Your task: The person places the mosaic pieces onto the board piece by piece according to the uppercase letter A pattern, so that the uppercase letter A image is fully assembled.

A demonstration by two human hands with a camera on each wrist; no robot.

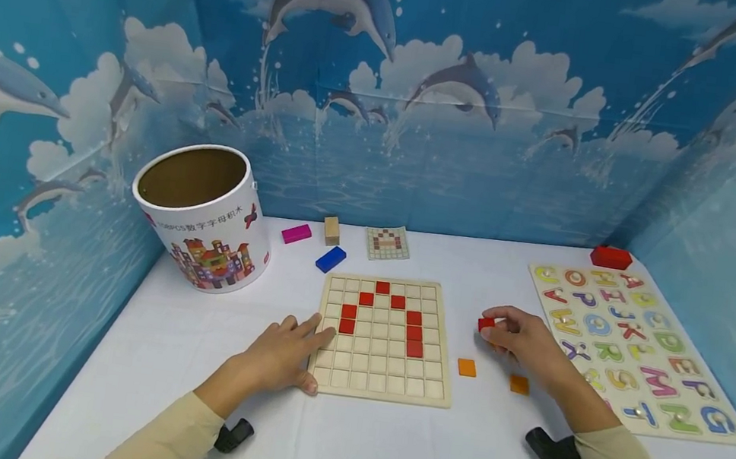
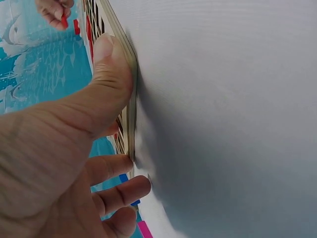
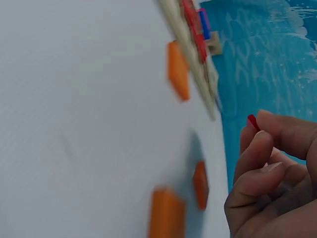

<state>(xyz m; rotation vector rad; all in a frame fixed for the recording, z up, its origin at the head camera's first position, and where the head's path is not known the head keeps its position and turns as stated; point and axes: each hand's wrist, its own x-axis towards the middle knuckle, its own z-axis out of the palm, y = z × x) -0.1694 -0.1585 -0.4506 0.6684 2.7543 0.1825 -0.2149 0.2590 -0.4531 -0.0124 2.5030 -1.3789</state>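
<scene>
**Desk:** Dolphin-print blue walls enclose a white table (image 1: 382, 453). What are the hands doing?

**Photographer:** A person's right hand (image 1: 529, 345) hovers just right of the wooden grid board (image 1: 384, 337), fingers curled, pinching a small red tile (image 1: 486, 324) at the fingertips. The right wrist view shows only a sliver of that tile between thumb and forefinger.

**Desk:** And the other one?

**Photographer:** The left hand (image 1: 284, 353) lies flat at the board's near-left corner, fingers straight over the edge and thumb pressed along the front side. It grips nothing.

**Desk:** What lies around them?

**Photographer:** Red tiles already sit in the grid, forming an arch shape. Two orange tiles (image 1: 467, 367) lie on the table between the board and the right wrist. An alphabet puzzle (image 1: 637, 343) lies farther right, with a red block (image 1: 610, 257) at its far end. Behind the board are a pattern card (image 1: 387, 244), a blue block (image 1: 331, 259), a plain wooden block (image 1: 331, 230) and a pink block (image 1: 296, 234). An open cardboard tub (image 1: 204, 217) stands at far left.
</scene>
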